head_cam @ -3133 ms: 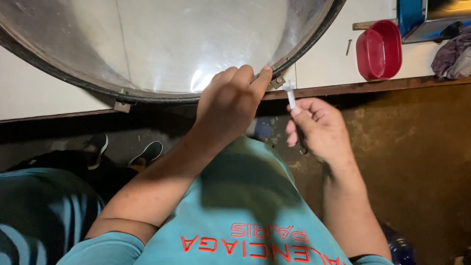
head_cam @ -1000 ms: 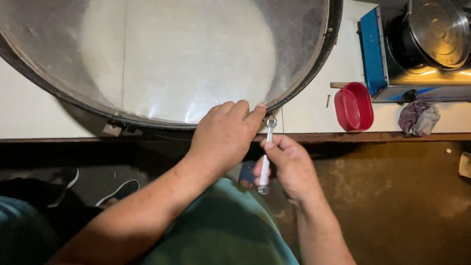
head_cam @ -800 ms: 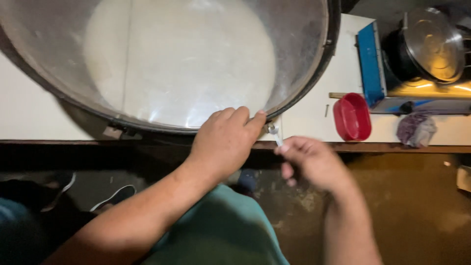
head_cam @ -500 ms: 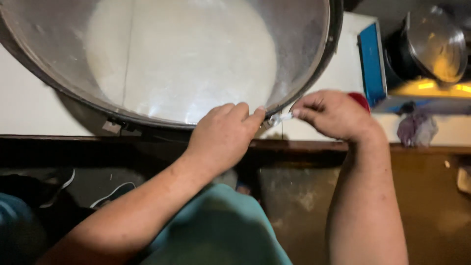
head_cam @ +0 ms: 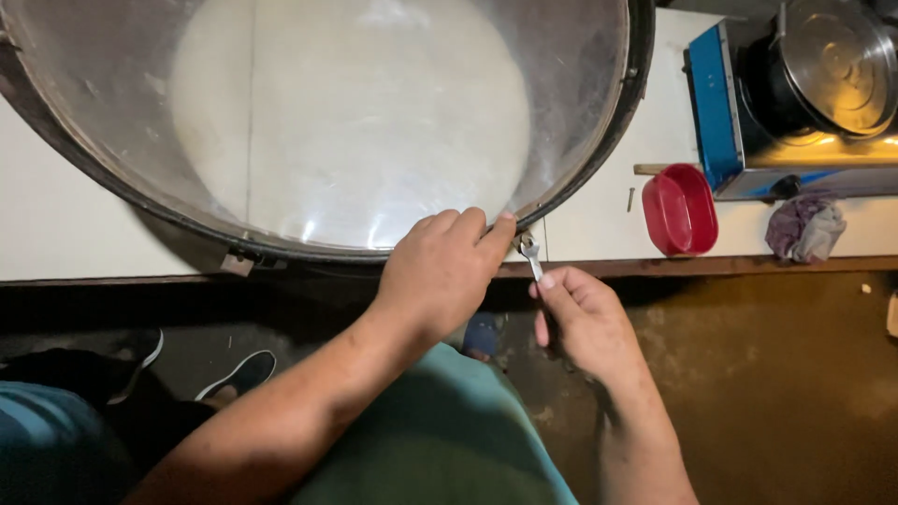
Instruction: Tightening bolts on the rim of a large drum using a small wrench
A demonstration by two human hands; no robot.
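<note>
At the near rim of the big round drum (head_cam: 599,159), where its dark hoop overhung the white surface (head_cam: 56,224), the left hand (head_cam: 440,271) lay curled over the edge, its fingertips pressed on the hoop right beside a small tension bolt. The left grip was closed on the rim itself, steadying it rather than carrying anything. Just to the right, the right hand (head_cam: 580,318) held a small metal wrench (head_cam: 531,256), thumb and forefinger pinched closed on its handle, while the wrench head sat at the bolt under the left fingertips. The clear drumhead (head_cam: 355,112) stretched flat across the hoop, shining under the light.

Judged from this, the step in hand was the turning of that bolt at the hoop. The next move would call for the wrench head to stay seated on the bolt, a short turn from the wrist, and the left hand kept firm so that the drum did not shift.

Farther right on the surface sat a red plastic bowl (head_cam: 680,209), a crumpled cloth (head_cam: 804,226) and a blue stove (head_cam: 716,103) carrying a steel pot (head_cam: 832,61).
</note>
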